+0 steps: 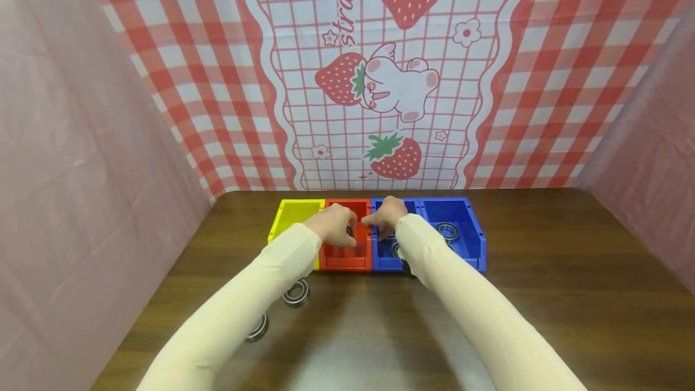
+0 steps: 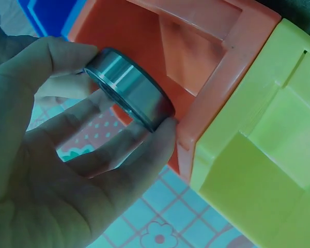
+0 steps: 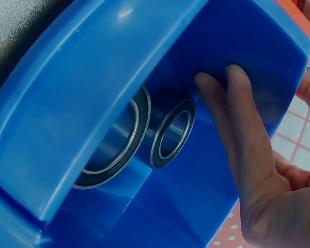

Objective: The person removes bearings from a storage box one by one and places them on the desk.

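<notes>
In the left hand (image 1: 332,225), a silver bearing (image 2: 132,88) is pinched by curled fingertips above the red bin (image 1: 345,262). The right hand (image 1: 387,216) is held loosely open, apparently unladen, at the blue bin (image 3: 103,46); two more bearings (image 3: 155,150) are seen near its fingers.

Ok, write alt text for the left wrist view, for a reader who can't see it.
A left hand grips a shiny metal ring by its edges at the opening of a red bin. A yellow bin adjoins the red one, and a strawberry-patterned cloth shows beyond them.
</notes>
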Tool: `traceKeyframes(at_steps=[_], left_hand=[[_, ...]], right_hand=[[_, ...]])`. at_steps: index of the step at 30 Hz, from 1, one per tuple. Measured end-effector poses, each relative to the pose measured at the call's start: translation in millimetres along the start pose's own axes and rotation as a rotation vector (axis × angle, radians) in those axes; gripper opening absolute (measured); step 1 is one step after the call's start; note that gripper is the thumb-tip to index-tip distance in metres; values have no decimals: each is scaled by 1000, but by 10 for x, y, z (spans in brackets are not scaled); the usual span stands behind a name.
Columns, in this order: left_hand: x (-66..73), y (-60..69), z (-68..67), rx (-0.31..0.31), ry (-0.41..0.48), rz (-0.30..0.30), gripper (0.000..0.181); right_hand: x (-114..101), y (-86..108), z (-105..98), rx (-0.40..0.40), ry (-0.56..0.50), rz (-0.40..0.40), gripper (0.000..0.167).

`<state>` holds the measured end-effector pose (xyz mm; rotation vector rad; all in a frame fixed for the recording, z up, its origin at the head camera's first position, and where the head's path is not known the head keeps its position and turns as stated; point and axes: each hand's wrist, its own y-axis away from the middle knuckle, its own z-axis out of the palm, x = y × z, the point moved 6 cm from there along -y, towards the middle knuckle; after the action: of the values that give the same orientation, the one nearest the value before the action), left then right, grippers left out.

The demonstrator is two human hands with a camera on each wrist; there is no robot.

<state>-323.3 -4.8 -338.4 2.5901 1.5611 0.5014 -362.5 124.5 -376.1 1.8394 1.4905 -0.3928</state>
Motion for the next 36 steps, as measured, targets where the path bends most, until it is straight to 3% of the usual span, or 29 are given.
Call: traceKeyframes(at_steps=[9,21,25,36], left_hand=[[51,219,-49,-18,23,9,43],[-27,440,-76,16,11,24,35],[-74,529,-27,10,18,14,33],[-221,811,224,39,-5,56,41]], right_hand=[[16,18,-8,3,-13,-5,37],[4,-12,9,7,-6,-11,37],[-7,-7,8,10,2,-19,37],[-8,15,-1,-14,-24,-18,37]])
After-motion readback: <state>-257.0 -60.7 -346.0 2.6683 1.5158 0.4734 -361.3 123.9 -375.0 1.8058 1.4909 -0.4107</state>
